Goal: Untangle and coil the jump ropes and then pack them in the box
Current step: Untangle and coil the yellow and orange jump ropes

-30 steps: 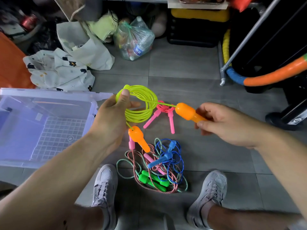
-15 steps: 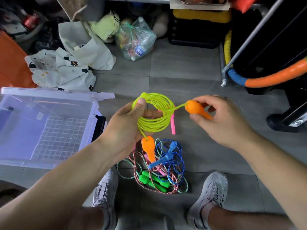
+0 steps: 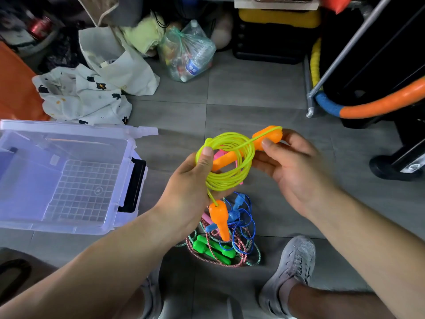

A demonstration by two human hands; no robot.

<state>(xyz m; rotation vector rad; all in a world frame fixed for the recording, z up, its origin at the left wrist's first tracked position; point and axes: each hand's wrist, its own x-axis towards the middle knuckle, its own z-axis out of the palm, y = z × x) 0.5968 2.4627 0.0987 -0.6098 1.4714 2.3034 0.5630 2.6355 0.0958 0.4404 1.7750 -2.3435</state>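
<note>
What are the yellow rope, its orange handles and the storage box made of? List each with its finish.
Yellow rope: likely glossy, translucent PVC cord; light glows through it.
Orange handles: smooth moulded plastic, uniform colour with soft sheen.
Storage box: clear, slightly frosted rigid plastic; the ribbed grid base shows through.

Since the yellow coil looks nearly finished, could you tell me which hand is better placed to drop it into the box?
Probably the left hand. It already pinches the yellow coil and is nearer the open box on the person's left. The right hand holds only one orange handle, on the far side.
</note>
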